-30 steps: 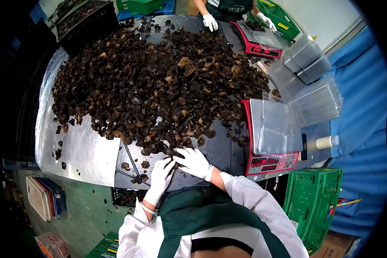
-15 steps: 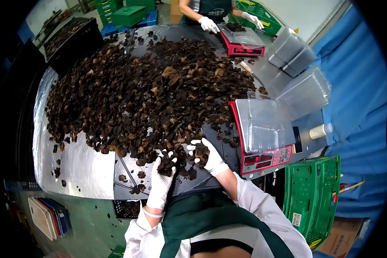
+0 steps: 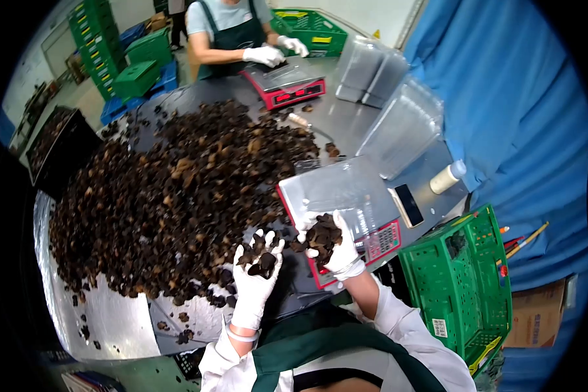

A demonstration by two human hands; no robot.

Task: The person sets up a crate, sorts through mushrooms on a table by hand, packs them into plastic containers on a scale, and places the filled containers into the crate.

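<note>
Dark brown wood ear mushrooms form a broad pile (image 3: pixel 176 189) across the metal table. My left hand (image 3: pixel 251 294), in a white glove, is palm up at the pile's near edge, its fingers curled round a clump of mushrooms (image 3: pixel 264 262). My gloved right hand (image 3: pixel 345 255) grips a bigger clump (image 3: pixel 325 240) over the near side of a red scale (image 3: pixel 384 240). On the scale's plate rests a clear plastic tray (image 3: pixel 346 186). My right hand and its clump partly cover the scale's front panel.
Across the table, a person's gloved hands (image 3: pixel 264 56) work at a second red scale (image 3: pixel 294 93). Stacked clear plastic boxes (image 3: pixel 402 127), a phone (image 3: pixel 408 205) and a white bottle (image 3: pixel 447 177) stand at the right. A green crate (image 3: pixel 460 281) sits beside the table; a black crate (image 3: pixel 62 147) is far left.
The view has turned to the right. My right hand has lifted its clump from the pile's edge toward the scale. My left hand still holds mushrooms. The other person's hands have drawn closer together.
</note>
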